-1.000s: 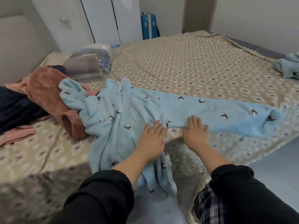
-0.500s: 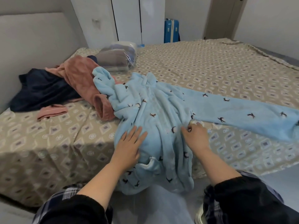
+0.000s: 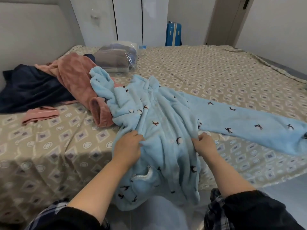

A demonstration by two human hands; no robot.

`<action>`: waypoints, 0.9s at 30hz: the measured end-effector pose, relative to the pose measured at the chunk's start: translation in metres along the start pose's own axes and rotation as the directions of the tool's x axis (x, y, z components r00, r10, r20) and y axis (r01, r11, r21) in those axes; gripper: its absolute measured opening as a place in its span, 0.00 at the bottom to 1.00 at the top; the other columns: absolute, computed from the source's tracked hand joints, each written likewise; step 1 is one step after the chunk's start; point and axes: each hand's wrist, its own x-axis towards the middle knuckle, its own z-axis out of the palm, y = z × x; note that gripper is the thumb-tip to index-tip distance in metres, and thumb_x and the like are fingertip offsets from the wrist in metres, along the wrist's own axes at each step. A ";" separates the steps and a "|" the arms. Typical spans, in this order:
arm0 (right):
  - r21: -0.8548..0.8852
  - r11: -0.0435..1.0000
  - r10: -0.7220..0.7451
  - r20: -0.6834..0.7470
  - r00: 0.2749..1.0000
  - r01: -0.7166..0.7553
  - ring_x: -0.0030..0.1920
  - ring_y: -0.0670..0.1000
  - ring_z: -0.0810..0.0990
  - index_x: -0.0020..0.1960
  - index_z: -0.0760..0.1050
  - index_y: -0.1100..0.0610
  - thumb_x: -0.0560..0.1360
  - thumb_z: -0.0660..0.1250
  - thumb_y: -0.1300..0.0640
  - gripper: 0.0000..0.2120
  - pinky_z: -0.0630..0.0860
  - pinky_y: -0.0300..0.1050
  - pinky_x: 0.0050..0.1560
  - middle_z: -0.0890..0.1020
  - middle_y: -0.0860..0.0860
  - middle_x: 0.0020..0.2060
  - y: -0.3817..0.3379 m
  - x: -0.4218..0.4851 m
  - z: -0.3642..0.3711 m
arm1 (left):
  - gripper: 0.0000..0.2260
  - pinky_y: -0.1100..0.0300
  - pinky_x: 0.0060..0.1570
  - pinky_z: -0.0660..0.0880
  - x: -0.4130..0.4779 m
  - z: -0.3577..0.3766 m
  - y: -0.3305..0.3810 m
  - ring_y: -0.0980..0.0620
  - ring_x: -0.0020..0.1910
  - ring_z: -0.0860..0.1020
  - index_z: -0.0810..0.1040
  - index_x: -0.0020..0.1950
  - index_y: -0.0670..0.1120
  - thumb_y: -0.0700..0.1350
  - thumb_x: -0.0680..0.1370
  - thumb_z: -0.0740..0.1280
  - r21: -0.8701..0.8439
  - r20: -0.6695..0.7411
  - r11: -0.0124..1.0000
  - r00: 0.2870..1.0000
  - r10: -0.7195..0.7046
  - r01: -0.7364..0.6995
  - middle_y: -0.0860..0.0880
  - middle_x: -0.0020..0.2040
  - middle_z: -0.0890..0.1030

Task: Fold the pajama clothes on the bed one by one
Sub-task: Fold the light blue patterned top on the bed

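A light blue fleece pajama top (image 3: 162, 123) with small dark bird prints lies crumpled over the near edge of the bed (image 3: 216, 72). One sleeve stretches flat to the right; its hem hangs off the edge toward me. My left hand (image 3: 128, 148) grips a bunch of the fabric on the garment's left side. My right hand (image 3: 203, 143) pinches the fabric on the right side, near where the long sleeve starts. A pink fleece garment (image 3: 78, 77) and a dark navy garment (image 3: 31, 87) lie heaped at the left.
A small pink piece (image 3: 40, 114) lies near the left heap. A clear plastic bag of folded clothes (image 3: 116, 58) sits at the back of the bed. A blue suitcase (image 3: 173, 34) stands by the white wardrobe. The padded headboard (image 3: 33, 34) is on the left.
Both hands were flat on the blue top; now their fingers have curled and gathered the fabric. My view has swung left and the sleeve's far end has left the frame.
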 end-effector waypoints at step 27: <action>-0.240 0.970 -0.079 -0.135 0.988 0.045 0.25 0.51 0.61 0.27 0.59 0.56 0.73 0.66 0.59 0.21 0.56 0.43 0.27 0.62 0.52 0.22 0.027 0.017 -0.056 | 0.19 0.50 0.48 0.77 0.004 0.024 0.035 0.43 0.45 0.80 0.82 0.50 0.39 0.42 0.72 0.53 0.006 -0.098 0.983 0.978 0.183 -0.183 0.44 0.47 0.82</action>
